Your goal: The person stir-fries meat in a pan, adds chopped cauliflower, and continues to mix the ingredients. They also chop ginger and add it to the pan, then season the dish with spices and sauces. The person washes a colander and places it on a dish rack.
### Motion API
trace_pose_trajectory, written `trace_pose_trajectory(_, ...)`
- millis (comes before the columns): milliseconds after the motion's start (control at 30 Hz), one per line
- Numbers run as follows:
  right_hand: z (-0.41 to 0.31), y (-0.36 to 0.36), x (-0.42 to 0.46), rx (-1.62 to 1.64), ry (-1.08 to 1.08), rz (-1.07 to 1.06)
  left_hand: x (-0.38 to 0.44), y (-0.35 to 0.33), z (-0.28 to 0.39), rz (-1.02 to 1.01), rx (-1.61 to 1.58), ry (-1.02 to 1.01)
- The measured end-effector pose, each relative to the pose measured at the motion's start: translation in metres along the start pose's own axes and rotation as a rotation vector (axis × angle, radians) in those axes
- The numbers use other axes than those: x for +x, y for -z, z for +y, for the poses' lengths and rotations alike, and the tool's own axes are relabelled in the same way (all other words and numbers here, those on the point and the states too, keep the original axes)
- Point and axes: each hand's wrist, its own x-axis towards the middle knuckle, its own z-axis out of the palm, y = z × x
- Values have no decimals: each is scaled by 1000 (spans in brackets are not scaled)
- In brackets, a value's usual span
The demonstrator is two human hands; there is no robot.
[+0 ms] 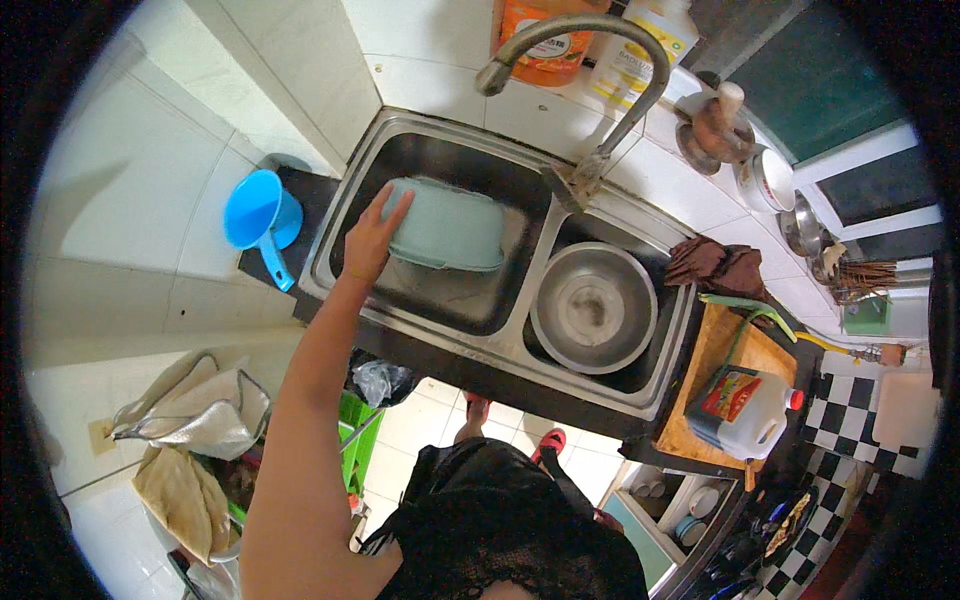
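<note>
My left hand [375, 236] reaches over the left basin of a stainless steel double sink [525, 322]. Its fingers lie on the left end of a pale green lidded-looking plastic container [450, 225] in that basin; whether they grip it I cannot tell. My right hand is out of view. In the right basin sits a round steel bowl [594, 307] with a darker patch at its middle. The curved faucet [585, 30] arches above the sink from the back edge. No running water is visible.
A blue plastic dipper [262, 214] stands left of the sink. To the right are a brown cloth [716, 268], a wooden cutting board [724, 341] and a plastic jug [742, 411]. Bottles [544, 45], a mortar with pestle [716, 127] and a white bowl [766, 180] line the ledge behind.
</note>
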Motion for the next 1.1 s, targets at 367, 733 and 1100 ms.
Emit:
trace_pose_trajectory(367,-3,10,20,-61,128,9,-84,52,34,102,-1247,1188)
trace_pose_trajectory(733,-102,-8,36,-268,496,-66,-164,126,111,325,-1664,1174)
trace_pose_trajectory(1100,-336,-136,-71,-740,1664,-259,-222,186,232,868,-1491,1007)
